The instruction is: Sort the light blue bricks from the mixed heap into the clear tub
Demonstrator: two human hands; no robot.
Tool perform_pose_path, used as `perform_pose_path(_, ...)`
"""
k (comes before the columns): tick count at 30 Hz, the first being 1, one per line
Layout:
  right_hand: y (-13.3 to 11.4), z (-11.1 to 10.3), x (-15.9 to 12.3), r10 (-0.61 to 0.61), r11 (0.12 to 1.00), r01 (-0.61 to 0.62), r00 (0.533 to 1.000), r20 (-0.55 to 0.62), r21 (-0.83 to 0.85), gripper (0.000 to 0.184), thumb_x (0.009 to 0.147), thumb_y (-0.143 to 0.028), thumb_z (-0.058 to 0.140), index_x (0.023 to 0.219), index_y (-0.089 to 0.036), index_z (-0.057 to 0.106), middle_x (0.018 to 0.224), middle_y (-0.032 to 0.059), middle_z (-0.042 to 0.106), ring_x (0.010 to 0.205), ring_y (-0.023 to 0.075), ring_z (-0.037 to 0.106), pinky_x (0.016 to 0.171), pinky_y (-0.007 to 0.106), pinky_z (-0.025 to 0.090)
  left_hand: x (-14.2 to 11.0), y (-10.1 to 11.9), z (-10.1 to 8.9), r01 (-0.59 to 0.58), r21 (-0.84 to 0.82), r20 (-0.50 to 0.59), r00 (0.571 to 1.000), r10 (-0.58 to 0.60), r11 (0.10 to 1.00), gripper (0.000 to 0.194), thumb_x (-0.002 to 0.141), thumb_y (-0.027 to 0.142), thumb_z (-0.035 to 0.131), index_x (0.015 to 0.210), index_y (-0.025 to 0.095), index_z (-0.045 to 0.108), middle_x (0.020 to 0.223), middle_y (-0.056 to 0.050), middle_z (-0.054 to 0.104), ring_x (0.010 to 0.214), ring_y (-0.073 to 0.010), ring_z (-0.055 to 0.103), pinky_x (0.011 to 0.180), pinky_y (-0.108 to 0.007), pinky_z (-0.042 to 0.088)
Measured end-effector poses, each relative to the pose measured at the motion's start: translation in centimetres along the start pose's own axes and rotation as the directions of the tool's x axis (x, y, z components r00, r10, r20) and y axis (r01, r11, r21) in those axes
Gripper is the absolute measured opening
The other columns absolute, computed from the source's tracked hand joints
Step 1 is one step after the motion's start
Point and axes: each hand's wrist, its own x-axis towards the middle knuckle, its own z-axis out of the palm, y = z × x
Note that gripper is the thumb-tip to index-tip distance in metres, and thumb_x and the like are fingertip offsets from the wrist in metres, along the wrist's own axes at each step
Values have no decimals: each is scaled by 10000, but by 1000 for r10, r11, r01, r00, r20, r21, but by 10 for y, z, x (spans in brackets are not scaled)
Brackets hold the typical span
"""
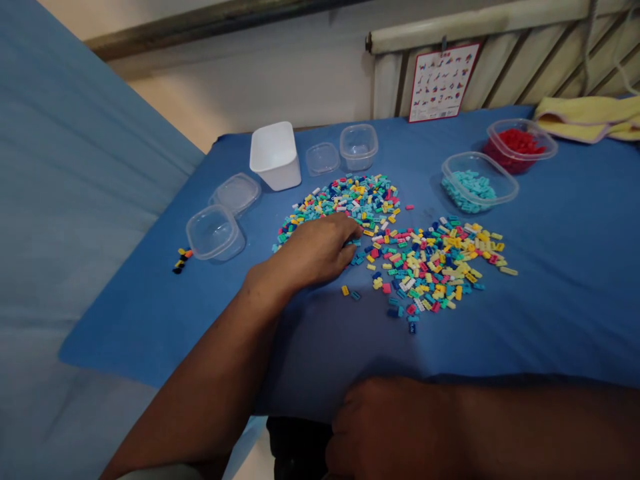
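By the counter's (pixel 555 287) near edge is the right hand (pixel 383 427), grip too dark to judge. Toward the left edge, a clear tub (pixel 214 248); then the left hand (pixel 325 245), curled at the left brick heap (pixel 367 192), any hold hidden; the right brick heap (pixel 440 261), mid-counter; a turquoise-filled tub (pixel 508 191); a red-filled tub (pixel 506 160).

left hand (pixel 330 245) stretches forward palm down, right hand (pixel 387 427) nearer.

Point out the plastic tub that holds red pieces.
The rear right tub, nearest the yellow cloth; the front right tub holds turquoise pieces instead.
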Motion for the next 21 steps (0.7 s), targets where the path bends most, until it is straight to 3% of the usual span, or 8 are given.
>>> perform_pose_path(7,-2,-6,1,2,1000,-2,1000,2,-1,90,1070,-309,704,1096,-289,787,876,-27,795,773,166,714,589,324,462,-1,2,-5,-19,-24,77,997,21,1000,257,1009,254,547,1166,189,740,1191,-95,723,1086,-274,677,935,-405,520)
perform_pose_path(13,-2,-7,2,3,1000,-3,1000,30,-16,83,1062,-278,718,1102,-299,787,877,-38,795,758,163,700,594,320,469,-2,0,-4,-46,-18,67,997,47,999,266,1051,288,536,1186,199,747,1191,-97,729,1105,-274,674,941,-401,516)
perform_pose_path(18,-2,-1,0,-3,999,2,1000,-7,-34,121,1092,-361,687,1099,-284,779,867,-23,784,761,173,696,598,329,457,-1,5,-5,-12,14,90,996,10,1000,254,983,233,556,1155,183,736,1178,-97,732,1054,-277,682,900,-402,518)
perform_pose_path(21,-2,-1,-1,-1,1000,1,1000,-22,-12,98,1087,-322,688,1099,-299,782,872,-28,781,757,170,688,576,333,429,1,5,-3,-23,1,74,997,22,1000,288,971,210,548,1186,182,737,1186,-89,738,1080,-279,681,914,-404,511)
